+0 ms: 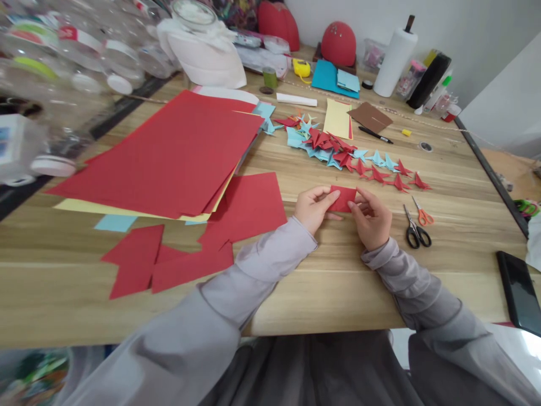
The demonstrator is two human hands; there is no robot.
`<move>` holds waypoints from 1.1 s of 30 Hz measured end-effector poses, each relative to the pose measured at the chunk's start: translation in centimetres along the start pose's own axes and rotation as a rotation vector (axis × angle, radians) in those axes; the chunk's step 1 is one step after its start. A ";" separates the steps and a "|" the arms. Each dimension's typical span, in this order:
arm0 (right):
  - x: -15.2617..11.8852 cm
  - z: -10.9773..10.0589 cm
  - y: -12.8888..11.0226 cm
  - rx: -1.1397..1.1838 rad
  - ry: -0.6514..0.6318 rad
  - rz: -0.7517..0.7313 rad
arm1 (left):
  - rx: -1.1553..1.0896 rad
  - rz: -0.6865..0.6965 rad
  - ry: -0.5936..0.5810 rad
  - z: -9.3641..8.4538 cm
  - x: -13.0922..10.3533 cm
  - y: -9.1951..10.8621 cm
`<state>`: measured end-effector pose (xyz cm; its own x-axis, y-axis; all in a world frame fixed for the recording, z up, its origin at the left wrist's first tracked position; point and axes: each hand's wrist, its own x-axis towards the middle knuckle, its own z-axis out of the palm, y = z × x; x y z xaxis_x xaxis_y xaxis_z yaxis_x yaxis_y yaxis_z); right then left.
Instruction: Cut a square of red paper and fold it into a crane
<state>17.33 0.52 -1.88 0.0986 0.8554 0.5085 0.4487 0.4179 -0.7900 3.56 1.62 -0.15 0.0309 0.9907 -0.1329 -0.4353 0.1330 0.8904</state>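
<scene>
A small red piece of paper (pixel 342 198) is held up between my two hands, over the wooden table. My left hand (pixel 314 207) pinches its left edge, thumb across the front. At the right edge, the thumb and fingertips of my right hand (pixel 372 219) grip the paper. Behind them lie folded red and light-blue paper cranes (pixel 325 144), some bunched and some in rows toward the right. Black-handled scissors (pixel 417 232) and smaller orange-handled scissors (pixel 424 214) rest to the right of my right hand. Cut red paper pieces (pixel 257 206) lie left of my left hand.
A large stack of red sheets (pixel 177 152) covers the left of the table. Plastic bottles (pixel 80 51) crowd the far left. Toward the back sit a yellow tape measure (pixel 301 68), blue paper (pixel 327 78) and a white roll (pixel 395 62). A black phone (pixel 519 290) lies at the right edge.
</scene>
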 end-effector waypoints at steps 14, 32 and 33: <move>0.0 -0.2 -0.8 -0.165 0.066 -0.166 | -0.030 -0.016 -0.054 -0.1 0.1 -0.2; 0.3 -0.3 -0.7 0.011 -0.100 -0.298 | 0.026 0.012 -0.002 -0.3 0.3 -0.2; 0.3 -0.3 -0.6 0.004 -0.114 -0.303 | 0.013 0.007 0.005 -0.2 0.3 -0.1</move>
<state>17.35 0.46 -1.18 -0.1390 0.7203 0.6796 0.4391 0.6599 -0.6096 3.41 1.87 -0.36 0.0234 0.9914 -0.1287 -0.4239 0.1265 0.8969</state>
